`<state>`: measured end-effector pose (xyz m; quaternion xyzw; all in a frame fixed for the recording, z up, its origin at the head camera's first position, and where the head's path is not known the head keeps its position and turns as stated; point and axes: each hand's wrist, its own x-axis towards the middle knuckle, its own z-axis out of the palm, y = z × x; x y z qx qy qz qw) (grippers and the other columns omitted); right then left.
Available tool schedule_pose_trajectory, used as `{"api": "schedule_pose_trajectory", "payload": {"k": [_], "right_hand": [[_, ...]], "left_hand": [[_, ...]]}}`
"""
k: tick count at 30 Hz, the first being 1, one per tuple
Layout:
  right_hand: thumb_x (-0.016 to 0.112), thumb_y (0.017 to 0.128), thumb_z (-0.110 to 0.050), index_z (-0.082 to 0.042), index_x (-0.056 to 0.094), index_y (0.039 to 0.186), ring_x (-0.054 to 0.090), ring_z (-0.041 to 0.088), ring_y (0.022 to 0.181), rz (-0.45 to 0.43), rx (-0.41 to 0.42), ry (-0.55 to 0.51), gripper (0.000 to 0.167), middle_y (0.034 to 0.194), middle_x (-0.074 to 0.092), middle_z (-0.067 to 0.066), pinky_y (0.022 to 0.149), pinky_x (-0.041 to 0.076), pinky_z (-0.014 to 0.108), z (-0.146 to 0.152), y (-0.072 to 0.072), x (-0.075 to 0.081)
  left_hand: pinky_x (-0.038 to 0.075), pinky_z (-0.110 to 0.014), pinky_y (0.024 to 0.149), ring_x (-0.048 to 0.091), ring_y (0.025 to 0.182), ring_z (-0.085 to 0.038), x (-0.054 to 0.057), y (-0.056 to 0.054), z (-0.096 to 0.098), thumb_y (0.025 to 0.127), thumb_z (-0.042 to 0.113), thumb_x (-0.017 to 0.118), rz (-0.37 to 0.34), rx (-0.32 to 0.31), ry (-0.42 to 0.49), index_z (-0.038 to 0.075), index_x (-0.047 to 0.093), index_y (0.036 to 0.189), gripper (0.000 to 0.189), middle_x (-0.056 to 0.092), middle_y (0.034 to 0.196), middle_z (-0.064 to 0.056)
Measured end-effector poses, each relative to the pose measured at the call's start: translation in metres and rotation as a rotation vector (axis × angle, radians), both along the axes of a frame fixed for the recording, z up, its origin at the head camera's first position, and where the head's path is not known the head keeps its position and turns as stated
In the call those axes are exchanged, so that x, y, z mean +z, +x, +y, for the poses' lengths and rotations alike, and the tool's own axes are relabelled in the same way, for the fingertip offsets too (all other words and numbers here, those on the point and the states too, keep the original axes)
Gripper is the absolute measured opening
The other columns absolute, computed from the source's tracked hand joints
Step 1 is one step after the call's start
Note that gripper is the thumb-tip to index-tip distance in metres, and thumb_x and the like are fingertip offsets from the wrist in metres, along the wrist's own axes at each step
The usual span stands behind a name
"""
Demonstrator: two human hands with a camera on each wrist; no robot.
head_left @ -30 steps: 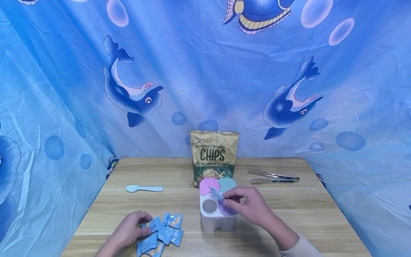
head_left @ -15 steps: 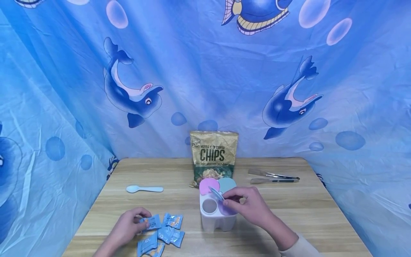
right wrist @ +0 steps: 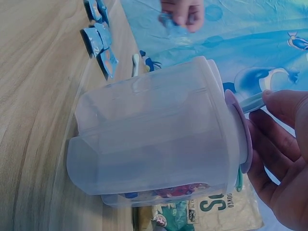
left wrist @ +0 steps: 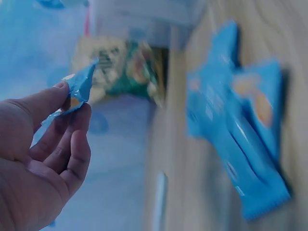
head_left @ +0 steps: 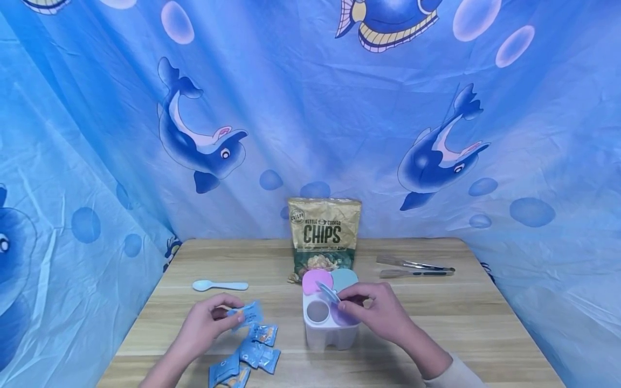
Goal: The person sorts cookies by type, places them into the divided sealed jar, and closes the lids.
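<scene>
My left hand [head_left: 206, 323] pinches one small blue snack packet [head_left: 249, 313] between thumb and fingers, raised above the table. Several like blue packets [head_left: 251, 351] lie in a loose pile just below it. A translucent container [head_left: 330, 338] with several coloured lids stands right of the pile, its front left round opening uncovered. My right hand [head_left: 380, 310] pinches a pale blue lid [head_left: 328, 292], tilted up over the container's top. In the right wrist view, colourful contents [right wrist: 180, 190] show through one compartment's wall; their kind is unclear.
A bag of chips [head_left: 324, 237] stands directly behind the container. A light blue spoon [head_left: 220, 285] lies at the left, and tongs [head_left: 415, 267] lie at the back right. A blue printed curtain [head_left: 310, 108] surrounds the wooden table [head_left: 451, 323].
My left hand has picked one blue packet off the pile, lifting it up and to the right. My right hand and the lid have stayed in place.
</scene>
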<state>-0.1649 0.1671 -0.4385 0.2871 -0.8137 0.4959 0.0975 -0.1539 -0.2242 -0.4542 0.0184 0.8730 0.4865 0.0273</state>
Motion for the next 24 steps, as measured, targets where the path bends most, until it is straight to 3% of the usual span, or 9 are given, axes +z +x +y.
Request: {"api": "schedule_pose_trajectory", "payload": {"k": [5, 10, 18, 24], "right_hand": [[0.080, 0.090, -0.019, -0.018, 0.081, 0.101, 0.070, 0.007, 0.078, -0.003, 0.001, -0.002, 0.011, 0.091, 0.079, -0.003, 0.069, 0.060, 0.030, -0.001, 0.000, -0.001], [0.080, 0.090, -0.019, -0.021, 0.080, 0.101, 0.069, 0.007, 0.078, -0.018, -0.020, 0.001, 0.011, 0.091, 0.079, -0.004, 0.069, 0.059, 0.027, 0.000, -0.001, -0.002], [0.080, 0.090, -0.018, -0.021, 0.080, 0.100, 0.070, 0.007, 0.079, -0.012, -0.016, -0.005, 0.011, 0.091, 0.078, -0.007, 0.070, 0.060, 0.027, 0.000, -0.001, -0.002], [0.081, 0.089, -0.017, -0.022, 0.080, 0.100, 0.070, 0.007, 0.078, -0.002, -0.019, -0.011, 0.012, 0.091, 0.078, -0.010, 0.069, 0.060, 0.027, 0.000, -0.002, -0.002]], "left_hand": [[0.056, -0.025, 0.073, 0.066, 0.084, -0.013, 0.022, 0.004, 0.030, 0.086, 0.021, 0.084, 0.049, -0.056, 0.051, 0.017, 0.074, 0.109, 0.026, 0.074, 0.101, 0.002], [0.057, -0.025, 0.079, 0.068, 0.089, -0.013, 0.033, -0.001, 0.058, 0.085, 0.021, 0.085, 0.124, -0.096, 0.115, 0.013, 0.072, 0.105, 0.026, 0.077, 0.096, 0.002], [0.059, -0.026, 0.078, 0.070, 0.087, -0.013, 0.037, -0.009, 0.092, 0.084, 0.024, 0.085, 0.211, -0.159, 0.191, 0.016, 0.076, 0.102, 0.021, 0.077, 0.097, -0.001], [0.058, -0.026, 0.072, 0.069, 0.080, -0.014, 0.034, -0.010, 0.112, 0.086, 0.025, 0.084, 0.243, -0.192, 0.140, 0.016, 0.077, 0.102, 0.020, 0.077, 0.091, 0.004]]}}
